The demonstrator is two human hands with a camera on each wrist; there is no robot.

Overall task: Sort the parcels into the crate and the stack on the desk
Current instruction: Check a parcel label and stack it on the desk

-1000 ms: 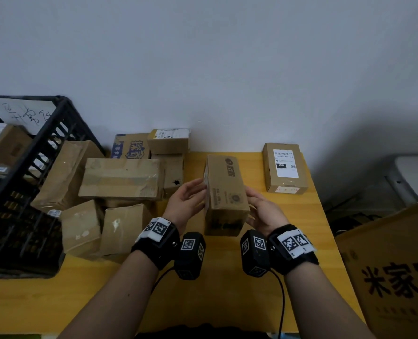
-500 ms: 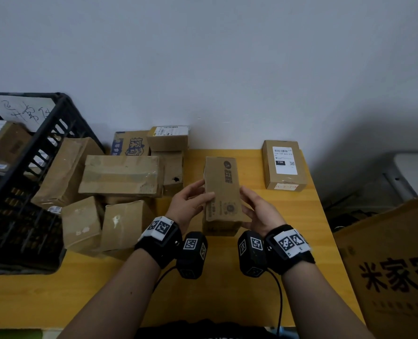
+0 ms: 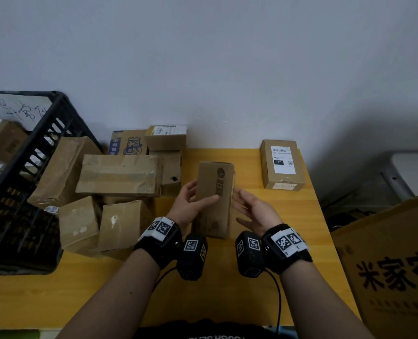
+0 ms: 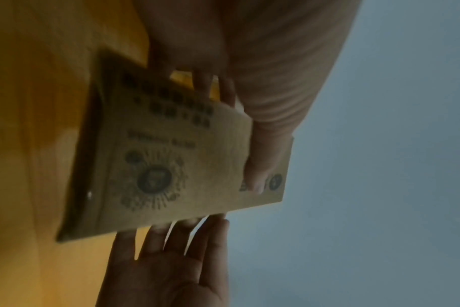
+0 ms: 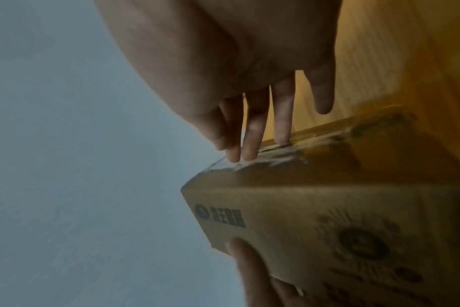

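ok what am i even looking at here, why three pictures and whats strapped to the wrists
There is no machine here: a person sorts parcels by hand, with one camera on the head and one strapped to each wrist. Those are the black blocks with checkered tags.

The wide picture is the head view, looking down at a yellow desk. The two dim, blurry pictures look along each hand from the wrists.

On the desk lies a pile of brown parcels beside a black crate, which already holds some boxes. A labelled box lies apart by the wall.

The left hand holds a tall printed box, thumb across its front, fingers behind. The right hand is open, its straight fingertips at the box's taped side; that is no real grip.
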